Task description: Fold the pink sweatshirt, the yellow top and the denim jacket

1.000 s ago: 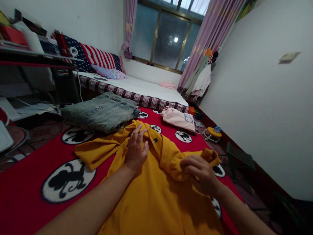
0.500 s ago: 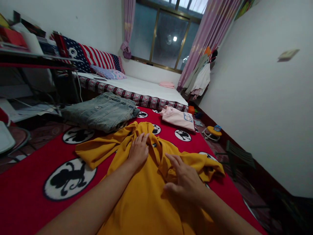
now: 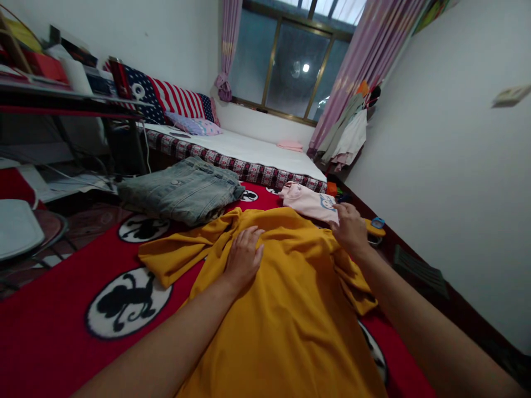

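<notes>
A mustard-yellow shirt (image 3: 282, 298) lies spread on a red blanket (image 3: 53, 326) printed with black monkey figures in white circles. My left hand (image 3: 244, 257) rests flat on its upper left part, fingers stretched out. At the shirt's right shoulder, my right hand (image 3: 350, 228) has its fingers bent and closed on the cloth. Just beyond that hand is a folded pink shirt (image 3: 307, 202). One yellow sleeve reaches out to the left, while the other hangs in folds below my right wrist.
Folded denim (image 3: 182, 190) lies at the far left of the blanket. Behind stands a bed (image 3: 249, 149) with a white top. A cluttered desk (image 3: 70, 105) and a chair (image 3: 20, 229) are at left; a yellow stool (image 3: 373, 229) stands on the floor at right.
My right hand has moved away and to the right, from over the bunched front to the shoulder. The upper cloth is spread wider and smoother. My left hand stays on the shirt.
</notes>
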Motion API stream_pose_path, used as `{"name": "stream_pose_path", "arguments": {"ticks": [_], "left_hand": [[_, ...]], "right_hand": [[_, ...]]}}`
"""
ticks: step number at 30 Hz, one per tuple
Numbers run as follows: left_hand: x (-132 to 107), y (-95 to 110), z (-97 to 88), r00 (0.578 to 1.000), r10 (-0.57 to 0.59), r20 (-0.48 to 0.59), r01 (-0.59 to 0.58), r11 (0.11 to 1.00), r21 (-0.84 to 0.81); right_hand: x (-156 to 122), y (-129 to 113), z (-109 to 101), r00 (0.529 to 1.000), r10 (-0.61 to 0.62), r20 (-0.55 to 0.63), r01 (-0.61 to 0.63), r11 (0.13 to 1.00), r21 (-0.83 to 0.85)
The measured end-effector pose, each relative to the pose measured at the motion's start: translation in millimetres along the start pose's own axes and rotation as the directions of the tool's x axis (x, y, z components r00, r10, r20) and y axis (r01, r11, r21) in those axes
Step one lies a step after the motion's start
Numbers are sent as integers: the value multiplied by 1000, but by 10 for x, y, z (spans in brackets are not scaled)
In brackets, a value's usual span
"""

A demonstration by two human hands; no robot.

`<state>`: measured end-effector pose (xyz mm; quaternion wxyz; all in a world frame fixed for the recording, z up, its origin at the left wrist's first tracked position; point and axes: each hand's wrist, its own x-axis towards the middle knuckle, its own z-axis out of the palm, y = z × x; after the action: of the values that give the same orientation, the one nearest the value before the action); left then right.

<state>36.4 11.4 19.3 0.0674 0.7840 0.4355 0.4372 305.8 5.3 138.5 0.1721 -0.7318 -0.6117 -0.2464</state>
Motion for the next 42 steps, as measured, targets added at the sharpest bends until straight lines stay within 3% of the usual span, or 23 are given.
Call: {"name": "stream_pose_path", "arguments": {"ticks": [3, 5, 7, 10, 12, 16, 20, 25, 29, 31, 34, 36, 38, 42], "left_hand": [[-5, -5, 10, 999, 8, 36, -8, 1000, 14], [-12, -9, 16, 998, 6, 58, -8, 1000, 23], [-18, -5, 20, 995, 2, 96, -5, 999, 33], [-23, 20, 18, 981, 27, 192, -34, 999, 32], [-24, 40, 15, 969, 53, 242, -59, 998, 21], [-30, 57, 19, 962, 66, 265, -73, 997, 15], [-45, 50, 42, 956, 90, 280, -101, 994, 27], [-61, 46, 63, 959, 75, 275, -81, 997, 10], [-68, 50, 68, 961, 71, 268, -74, 997, 0], [-70, 55, 68, 963, 74, 258, -76, 997, -4], [-73, 55, 70, 969, 92, 229, -92, 996, -13], [-75, 40, 79, 973, 83, 216, -86, 996, 4], [-74, 16, 98, 974, 48, 223, -59, 997, 42], [-55, -22, 143, 962, -46, 268, 8, 990, 141]], "right_hand": [[-248, -303, 195, 976, -175, 130, 158, 979, 126], [-457, -470, 345, 944, -226, 242, 185, 966, 179], [-572, -538, 486, 926, -198, 321, 150, 974, 168], [-447, -544, 627, 900, -14, 436, -23, 997, 79], [-206, -605, 669, 904, 66, 422, -109, 991, 80], [300, -1006, 740, 976, -34, 216, -45, 936, 350], [537, -1495, 891, 965, -60, 256, -64, 891, 449], [559, -1777, 1027, 910, -57, 411, -105, 927, 359], [606, -1831, 954, 861, -29, 508, -118, 960, 256], [664, -1864, 865, 897, -12, 442, -110, 962, 248], [735, -1947, 759, 976, 14, 219, -82, 949, 303], [724, -2008, 767, 988, 20, 152, -78, 920, 385], [650, -2048, 853, 969, -35, 246, -93, 868, 489], [395, -2011, 1108, 869, -247, 428, -80, 785, 614]]}}
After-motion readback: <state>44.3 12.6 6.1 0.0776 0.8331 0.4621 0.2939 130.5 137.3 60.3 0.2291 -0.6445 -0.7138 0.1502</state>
